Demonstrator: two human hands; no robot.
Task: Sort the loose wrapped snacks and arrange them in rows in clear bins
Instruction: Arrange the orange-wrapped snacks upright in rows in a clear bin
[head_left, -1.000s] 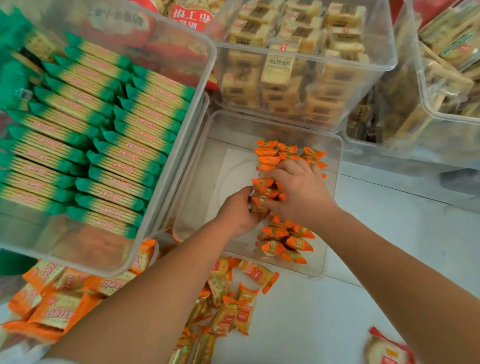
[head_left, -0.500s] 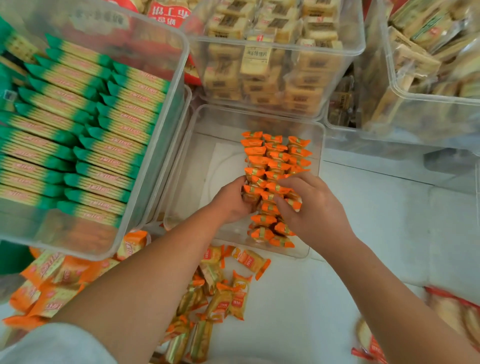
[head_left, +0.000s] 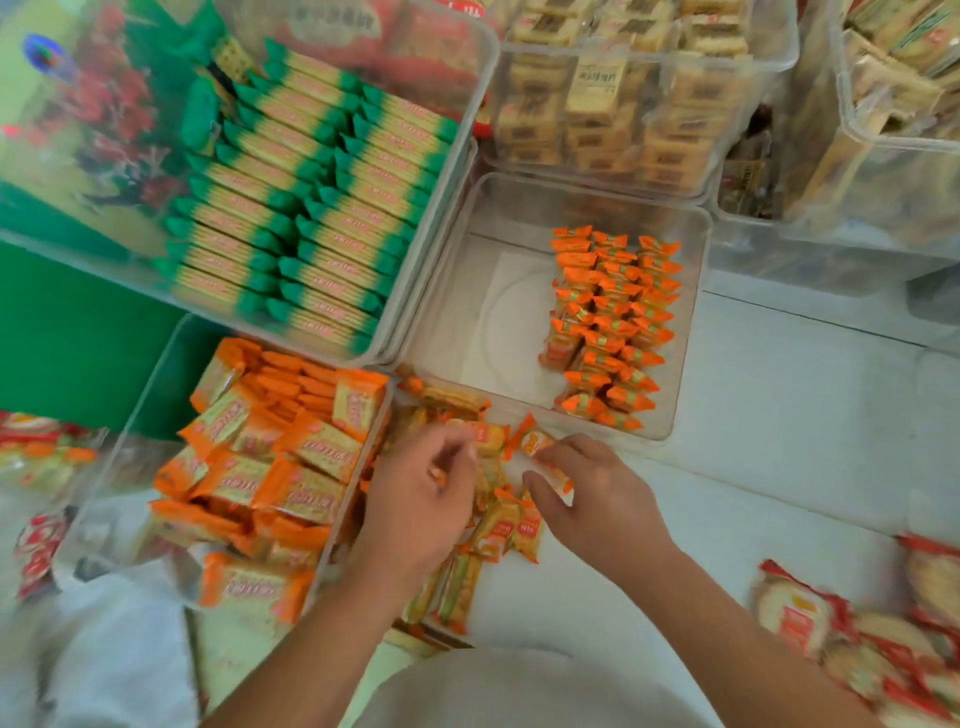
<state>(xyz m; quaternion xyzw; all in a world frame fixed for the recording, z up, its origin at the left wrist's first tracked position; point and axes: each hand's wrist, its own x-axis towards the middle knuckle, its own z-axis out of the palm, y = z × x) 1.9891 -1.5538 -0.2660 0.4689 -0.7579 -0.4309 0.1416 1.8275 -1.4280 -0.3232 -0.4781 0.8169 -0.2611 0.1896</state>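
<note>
White surface carries everything, with bins packed along its far and left parts. Change since half a second back: both hands have come out of the clear bin, where they were squaring the orange rows, and dropped to the loose pile just outside the bin's near wall. I read that as the last batch seated and a fresh pickup begun; the bin's left half shows bare floor, so plenty remains. Right hand: thumb and forefinger closed in a pinch on one wrapped snack at the pile's far edge. Left hand: fingers curled down over the pile with an orange glint between them, but it is blurred and I cannot tell whether it grips anything. Rows stand against the bin's right wall, running far wall to near wall. Outward: larger orange packets heaped in a bin to the left, green-ended packs beyond, red-wrapped rounds toward the near right corner.
</note>
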